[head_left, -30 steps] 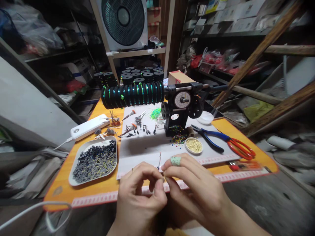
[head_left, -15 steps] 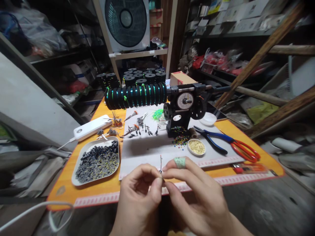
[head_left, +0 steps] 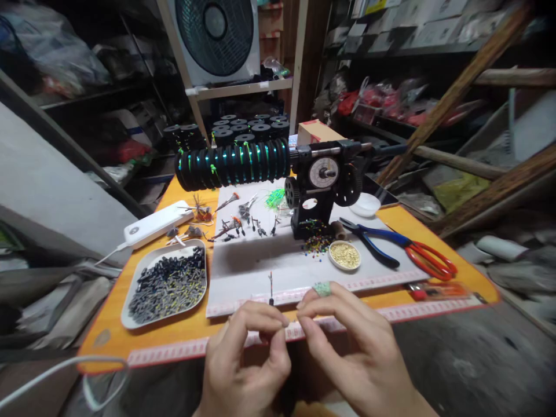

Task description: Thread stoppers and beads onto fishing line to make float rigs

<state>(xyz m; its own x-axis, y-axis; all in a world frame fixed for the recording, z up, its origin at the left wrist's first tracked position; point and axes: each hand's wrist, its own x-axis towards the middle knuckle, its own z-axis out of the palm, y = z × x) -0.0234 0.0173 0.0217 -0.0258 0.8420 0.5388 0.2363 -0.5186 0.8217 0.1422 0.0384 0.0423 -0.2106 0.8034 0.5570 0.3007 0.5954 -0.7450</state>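
Small thin piece with dark end (head_left: 271,289): upright just beyond left hand (head_left: 247,353), farther left of the fingertips than in the earlier frame. Left and right hand (head_left: 351,341) fingertips now apart, were touching. Both hands' fingers curled; can't tell if pinching anything. Bead tray (head_left: 125,315) left, winding machine (head_left: 315,217) far, pliers (head_left: 373,246) right.

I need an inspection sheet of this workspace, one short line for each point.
Surface: orange table, partly covered by white sheet.
Things: dark-based thin stem near left hand; tray of small tubes; geared machine.
Clutter: loose coloured beads beside dish of gold pieces.
Hands: left and right fingertips close together; anything pinched is too small to confirm.
Cables: white cable reaches white device.
Surroundings: fan, crowded shelves.
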